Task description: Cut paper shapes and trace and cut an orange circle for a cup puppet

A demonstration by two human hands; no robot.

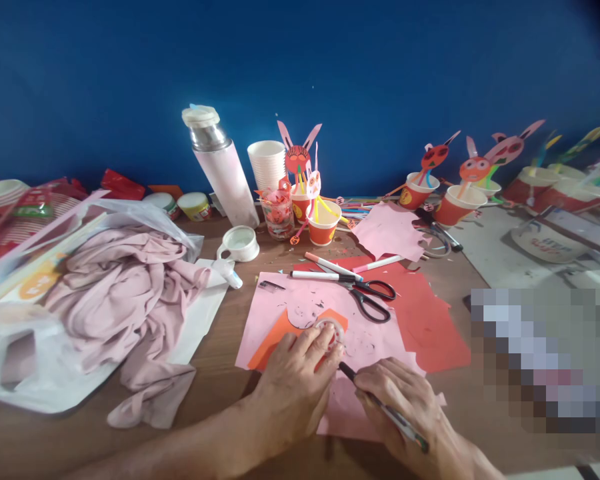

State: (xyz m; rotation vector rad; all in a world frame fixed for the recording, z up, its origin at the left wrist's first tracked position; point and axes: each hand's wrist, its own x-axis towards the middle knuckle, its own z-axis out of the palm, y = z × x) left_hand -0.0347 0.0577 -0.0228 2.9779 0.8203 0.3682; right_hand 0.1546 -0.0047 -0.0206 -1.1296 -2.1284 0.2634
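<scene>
My left hand [296, 373] presses its fingers down on a small round tape roll [330, 330] that lies on orange paper [275, 337] over a pink sheet [305, 307]. My right hand [397, 400] is closed around a dark pencil [380, 407], whose tip touches the paper beside the roll. Black scissors [370, 297] lie just beyond my hands on the pink sheet. Two markers [325, 270] rest near the scissors.
Red paper [425, 320] lies to the right. A pink flask [225, 170], a stack of white cups [267, 163] and paper-cup rabbit crafts [323, 223] stand at the back. Pink cloth [125, 293] and plastic bags fill the left. A white lid cup [239, 244] sits mid-table.
</scene>
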